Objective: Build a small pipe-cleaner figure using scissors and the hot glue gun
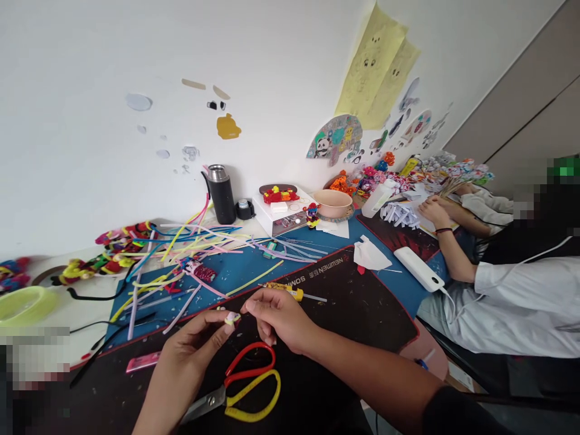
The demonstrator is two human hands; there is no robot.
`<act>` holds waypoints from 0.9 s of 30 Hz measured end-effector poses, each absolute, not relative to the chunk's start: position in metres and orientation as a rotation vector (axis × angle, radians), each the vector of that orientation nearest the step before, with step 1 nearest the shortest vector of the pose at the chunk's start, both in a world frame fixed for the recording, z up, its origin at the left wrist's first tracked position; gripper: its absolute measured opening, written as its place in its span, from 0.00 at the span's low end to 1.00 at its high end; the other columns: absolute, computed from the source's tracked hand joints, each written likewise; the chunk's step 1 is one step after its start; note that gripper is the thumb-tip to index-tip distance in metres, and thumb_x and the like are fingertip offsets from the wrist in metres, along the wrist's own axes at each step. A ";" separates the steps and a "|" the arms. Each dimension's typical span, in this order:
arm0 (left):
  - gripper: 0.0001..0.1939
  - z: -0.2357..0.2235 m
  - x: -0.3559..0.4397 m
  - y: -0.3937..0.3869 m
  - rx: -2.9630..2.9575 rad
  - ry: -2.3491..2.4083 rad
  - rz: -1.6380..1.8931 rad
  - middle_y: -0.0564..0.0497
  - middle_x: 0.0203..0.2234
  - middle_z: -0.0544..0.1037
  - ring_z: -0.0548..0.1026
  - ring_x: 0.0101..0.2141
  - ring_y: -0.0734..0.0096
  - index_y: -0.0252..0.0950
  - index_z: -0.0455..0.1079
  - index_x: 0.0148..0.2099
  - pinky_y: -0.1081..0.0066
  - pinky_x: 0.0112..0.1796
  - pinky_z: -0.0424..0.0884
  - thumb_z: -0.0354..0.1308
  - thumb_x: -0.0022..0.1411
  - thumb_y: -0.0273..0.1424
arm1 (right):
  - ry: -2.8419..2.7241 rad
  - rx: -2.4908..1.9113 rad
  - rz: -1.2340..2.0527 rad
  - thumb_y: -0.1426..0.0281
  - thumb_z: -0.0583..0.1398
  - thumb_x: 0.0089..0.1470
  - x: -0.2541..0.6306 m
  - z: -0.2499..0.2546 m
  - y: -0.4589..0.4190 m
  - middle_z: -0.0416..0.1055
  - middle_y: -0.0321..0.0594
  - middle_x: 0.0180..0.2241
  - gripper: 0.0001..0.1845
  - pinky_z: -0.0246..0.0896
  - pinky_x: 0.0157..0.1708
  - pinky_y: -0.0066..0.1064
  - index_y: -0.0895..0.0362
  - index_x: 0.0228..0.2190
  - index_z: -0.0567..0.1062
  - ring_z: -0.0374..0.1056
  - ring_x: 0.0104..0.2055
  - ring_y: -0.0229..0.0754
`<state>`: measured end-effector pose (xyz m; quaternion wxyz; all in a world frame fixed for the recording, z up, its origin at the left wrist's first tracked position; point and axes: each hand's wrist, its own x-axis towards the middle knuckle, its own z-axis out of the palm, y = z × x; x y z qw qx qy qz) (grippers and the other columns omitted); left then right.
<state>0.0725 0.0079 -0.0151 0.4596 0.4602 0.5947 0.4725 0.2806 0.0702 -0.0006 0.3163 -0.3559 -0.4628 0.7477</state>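
My left hand point(193, 353) pinches a small pale yellow and lilac craft piece point(232, 318) between thumb and fingertips. Close to its right side is my right hand point(285, 317), thumb and forefinger pressed together; what sits in that pinch, if anything, is too small to tell. Below both hands lie scissors point(217, 399) with one red and one yellow handle, blades partly hidden by my left wrist. A yellow glue gun point(296, 293) with a translucent stick rests behind my right hand, which partly covers it.
Many coloured pipe cleaners point(181, 251) spread over the blue mat at the left. A black flask point(220, 196), a beige bowl point(333, 204) and a white power bank point(419, 269) stand or lie farther off. At the right a co-worker's hand point(435, 212) rests by paper strips.
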 end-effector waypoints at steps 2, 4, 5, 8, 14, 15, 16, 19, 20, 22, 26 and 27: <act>0.23 -0.013 0.075 0.008 1.128 1.473 1.183 0.44 0.42 0.91 0.88 0.45 0.47 0.43 0.88 0.41 0.57 0.50 0.83 0.77 0.53 0.54 | -1.206 -0.942 1.986 0.40 0.73 0.52 0.279 0.000 0.069 0.63 0.23 0.14 0.32 0.50 0.15 0.25 0.56 0.36 0.77 0.58 0.13 0.33; 0.23 -0.010 0.079 0.008 1.124 1.476 1.205 0.44 0.40 0.91 0.88 0.43 0.48 0.43 0.88 0.40 0.58 0.49 0.84 0.76 0.51 0.55 | -1.198 -0.944 2.002 0.40 0.73 0.50 0.278 0.000 0.068 0.63 0.22 0.14 0.32 0.50 0.15 0.25 0.56 0.35 0.76 0.58 0.13 0.33; 0.24 -0.009 0.080 0.008 1.124 1.476 1.212 0.44 0.40 0.91 0.88 0.42 0.49 0.43 0.88 0.40 0.59 0.48 0.84 0.77 0.51 0.56 | -1.198 -0.945 2.006 0.40 0.74 0.50 0.277 -0.001 0.067 0.63 0.22 0.13 0.32 0.50 0.15 0.25 0.55 0.34 0.75 0.58 0.13 0.33; 0.23 -0.007 0.082 0.008 1.138 1.458 1.212 0.45 0.39 0.91 0.88 0.41 0.51 0.44 0.88 0.39 0.61 0.47 0.84 0.77 0.51 0.55 | -1.217 -0.951 2.008 0.42 0.74 0.50 0.277 -0.002 0.066 0.64 0.23 0.14 0.32 0.51 0.15 0.24 0.56 0.35 0.75 0.59 0.14 0.33; 0.19 -0.001 0.083 0.007 1.173 1.407 1.178 0.45 0.39 0.91 0.88 0.41 0.50 0.45 0.89 0.40 0.60 0.46 0.85 0.77 0.53 0.51 | -1.258 -0.976 2.012 0.45 0.74 0.51 0.278 -0.002 0.067 0.65 0.23 0.14 0.29 0.53 0.16 0.24 0.56 0.34 0.75 0.60 0.14 0.33; 0.19 -0.001 0.083 0.007 1.166 1.410 1.179 0.45 0.40 0.91 0.88 0.41 0.50 0.45 0.89 0.40 0.60 0.46 0.85 0.77 0.53 0.51 | -1.260 -0.977 2.011 0.45 0.74 0.51 0.278 -0.002 0.067 0.65 0.23 0.14 0.29 0.53 0.16 0.24 0.56 0.34 0.75 0.60 0.14 0.33; 0.19 0.000 0.084 0.007 1.153 1.419 1.183 0.45 0.39 0.90 0.88 0.41 0.50 0.44 0.88 0.40 0.60 0.45 0.85 0.77 0.52 0.52 | -1.260 -0.976 2.011 0.44 0.74 0.51 0.278 -0.002 0.067 0.65 0.23 0.14 0.29 0.53 0.16 0.24 0.56 0.34 0.75 0.60 0.14 0.33; 0.22 0.000 0.084 0.008 1.101 1.416 1.169 0.45 0.38 0.90 0.87 0.39 0.51 0.43 0.88 0.40 0.61 0.42 0.85 0.77 0.52 0.54 | -1.246 -0.964 2.009 0.42 0.73 0.51 0.277 -0.003 0.067 0.65 0.23 0.14 0.31 0.53 0.16 0.24 0.55 0.35 0.74 0.59 0.14 0.33; 0.22 -0.001 0.084 0.008 1.089 1.402 1.155 0.45 0.38 0.90 0.87 0.38 0.52 0.42 0.88 0.41 0.61 0.41 0.85 0.76 0.53 0.54 | -1.241 -0.959 2.006 0.41 0.73 0.51 0.277 -0.003 0.067 0.65 0.23 0.14 0.31 0.53 0.16 0.24 0.55 0.36 0.74 0.59 0.14 0.32; 0.21 -0.002 0.083 0.008 1.077 1.374 1.141 0.45 0.39 0.90 0.86 0.37 0.54 0.42 0.87 0.42 0.63 0.40 0.85 0.76 0.55 0.52 | -1.247 -0.952 1.999 0.41 0.73 0.51 0.278 -0.005 0.066 0.65 0.23 0.14 0.32 0.53 0.15 0.24 0.55 0.36 0.75 0.59 0.14 0.32; 0.21 -0.002 0.083 0.008 1.055 1.361 1.140 0.46 0.38 0.89 0.86 0.36 0.56 0.42 0.88 0.42 0.64 0.39 0.84 0.77 0.54 0.51 | -1.288 -0.944 1.996 0.45 0.74 0.52 0.278 -0.005 0.065 0.67 0.23 0.15 0.30 0.54 0.15 0.24 0.56 0.37 0.75 0.59 0.13 0.32; 0.21 -0.002 0.084 0.008 1.047 1.366 1.138 0.46 0.38 0.89 0.85 0.36 0.56 0.42 0.88 0.42 0.64 0.39 0.84 0.77 0.54 0.51 | -1.291 -0.939 1.994 0.45 0.74 0.52 0.278 -0.004 0.065 0.67 0.23 0.15 0.29 0.54 0.15 0.24 0.56 0.37 0.75 0.59 0.13 0.32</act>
